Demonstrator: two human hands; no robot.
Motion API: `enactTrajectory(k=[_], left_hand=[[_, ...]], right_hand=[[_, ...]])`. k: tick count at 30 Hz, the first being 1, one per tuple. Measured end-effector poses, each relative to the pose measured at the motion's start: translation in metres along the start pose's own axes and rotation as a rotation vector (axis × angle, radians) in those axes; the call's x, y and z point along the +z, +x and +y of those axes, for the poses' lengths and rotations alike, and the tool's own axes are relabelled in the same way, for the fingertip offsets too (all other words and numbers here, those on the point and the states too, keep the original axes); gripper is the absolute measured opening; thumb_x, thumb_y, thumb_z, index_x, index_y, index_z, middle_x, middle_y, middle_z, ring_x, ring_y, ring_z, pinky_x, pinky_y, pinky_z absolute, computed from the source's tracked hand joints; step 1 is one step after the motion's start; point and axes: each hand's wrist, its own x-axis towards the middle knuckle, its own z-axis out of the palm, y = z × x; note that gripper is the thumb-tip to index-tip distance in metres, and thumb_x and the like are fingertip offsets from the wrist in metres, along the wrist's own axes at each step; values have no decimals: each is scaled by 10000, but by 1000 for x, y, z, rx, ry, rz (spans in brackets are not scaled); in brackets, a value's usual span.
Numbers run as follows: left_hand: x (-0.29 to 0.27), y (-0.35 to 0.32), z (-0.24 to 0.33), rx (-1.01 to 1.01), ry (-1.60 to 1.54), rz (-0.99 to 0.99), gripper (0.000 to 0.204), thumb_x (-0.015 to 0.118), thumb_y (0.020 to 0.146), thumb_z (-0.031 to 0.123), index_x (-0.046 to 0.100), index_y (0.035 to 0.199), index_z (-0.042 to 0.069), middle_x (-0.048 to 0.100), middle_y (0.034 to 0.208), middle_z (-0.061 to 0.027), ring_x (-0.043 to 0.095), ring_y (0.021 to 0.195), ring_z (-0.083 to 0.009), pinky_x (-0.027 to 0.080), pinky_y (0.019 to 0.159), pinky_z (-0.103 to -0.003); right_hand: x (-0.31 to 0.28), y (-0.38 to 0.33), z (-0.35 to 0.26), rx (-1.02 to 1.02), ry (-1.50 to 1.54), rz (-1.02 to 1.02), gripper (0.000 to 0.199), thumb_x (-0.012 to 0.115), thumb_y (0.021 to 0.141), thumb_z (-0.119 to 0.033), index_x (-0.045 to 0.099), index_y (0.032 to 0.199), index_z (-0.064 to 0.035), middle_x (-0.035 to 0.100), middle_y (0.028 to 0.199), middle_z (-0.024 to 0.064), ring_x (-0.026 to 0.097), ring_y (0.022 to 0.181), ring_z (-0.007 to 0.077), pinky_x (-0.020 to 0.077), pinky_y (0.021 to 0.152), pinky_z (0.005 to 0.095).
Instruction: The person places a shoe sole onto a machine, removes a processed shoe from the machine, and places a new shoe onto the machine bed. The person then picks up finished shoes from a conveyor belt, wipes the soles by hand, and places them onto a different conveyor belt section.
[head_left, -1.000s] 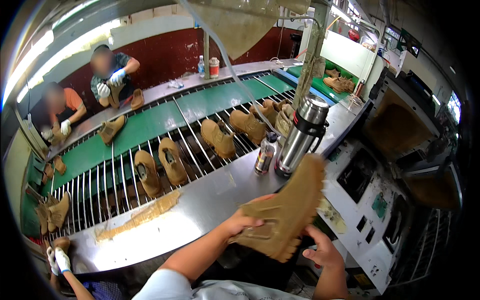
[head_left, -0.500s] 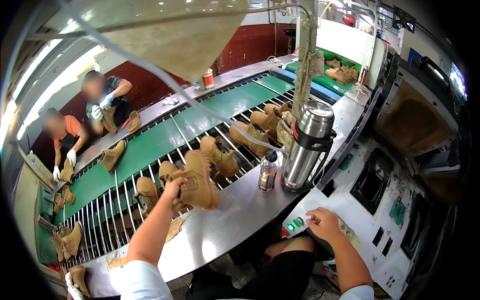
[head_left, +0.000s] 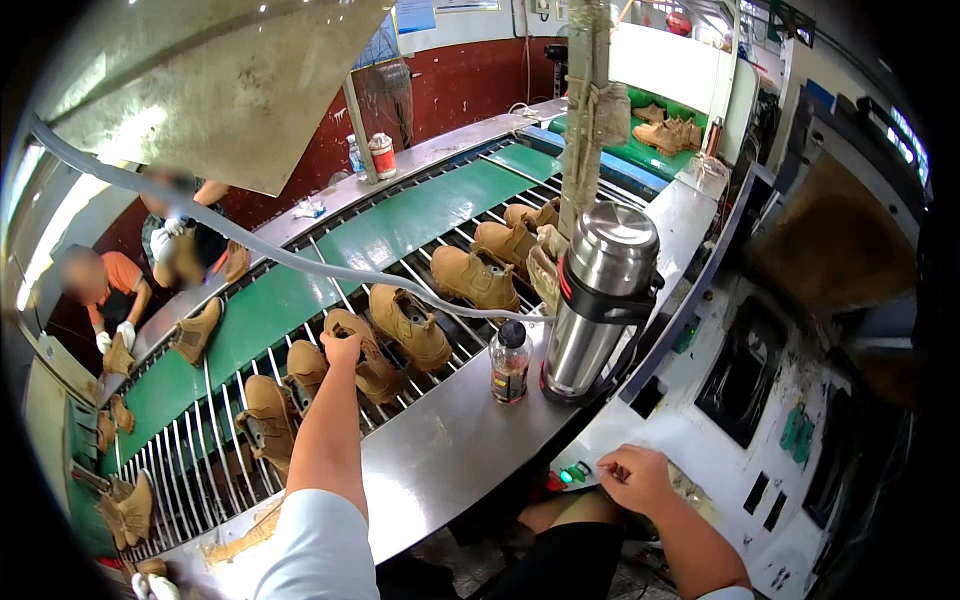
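Note:
My left hand [head_left: 342, 348] reaches forward over the roller conveyor. Its fingers are closed on the collar of a tan boot [head_left: 368, 375], which rests on the metal rods, toe toward me. More tan boots stand on either side in a row: one [head_left: 408, 328] just to the right, another [head_left: 266, 422] to the left. My right hand [head_left: 640, 480] hovers low at the right by the white machine panel [head_left: 700, 440], beside a lit green button [head_left: 575, 472]. Its fingers are curled in, and nothing shows in them.
A steel thermos [head_left: 600, 310] and a dark-capped bottle [head_left: 509, 365] stand on the metal ledge [head_left: 440, 460]. A grey hose [head_left: 300, 262] crosses above the conveyor, and a wrapped post [head_left: 585, 120] rises behind the thermos. Two people with gloved hands handle boots across the green belt [head_left: 390, 225].
The boot, held up above the ledge before, is now down on the rods, with my left hand still on it. The fingers of my right hand have curled in. The view has shifted.

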Motion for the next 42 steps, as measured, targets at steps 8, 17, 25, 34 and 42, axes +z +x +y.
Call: enactTrajectory(k=[8, 17, 25, 34, 42], left_hand=[[-92, -135, -74, 640, -227, -118, 116, 616, 765, 71, 561, 858, 27, 545, 756, -63, 498, 701, -143, 427, 652, -285], [-305, -213, -314, 253, 542, 384, 221, 624, 767, 208, 557, 662, 25, 595, 634, -164, 579, 614, -346, 454, 604, -431], [-319, -221, -342, 142, 575, 493, 223, 591, 752, 235, 596, 637, 44, 599, 616, -177, 591, 606, -375, 460, 590, -463], [-337, -202, -344, -49, 153, 467, 237, 614, 794, 277, 611, 701, 59, 617, 627, -105, 598, 597, -284, 467, 597, -400], [-406, -8, -341, 28, -899, 619, 239, 581, 884, 230, 499, 1076, 114, 540, 870, -5, 516, 711, -101, 440, 582, -239]], right_hand=[[5, -6, 6, 30, 22, 16, 61, 684, 712, -169, 693, 737, -114, 583, 564, 62, 581, 510, 223, 445, 490, 326], [18, -21, 1, -85, -39, 73, 70, 690, 687, -159, 671, 697, -92, 586, 568, 108, 587, 515, 279, 447, 499, 374], [17, -17, 10, 50, 26, 52, 62, 651, 724, -5, 607, 766, -18, 381, 485, 31, 369, 436, 113, 299, 453, 302], [29, -10, 37, 49, 11, 30, 64, 583, 790, 64, 567, 808, 5, 331, 550, -21, 301, 484, 57, 243, 463, 261], [31, -13, 66, 149, -268, 109, 126, 548, 877, 31, 534, 995, -11, 346, 664, -31, 255, 546, 48, 220, 501, 239]])
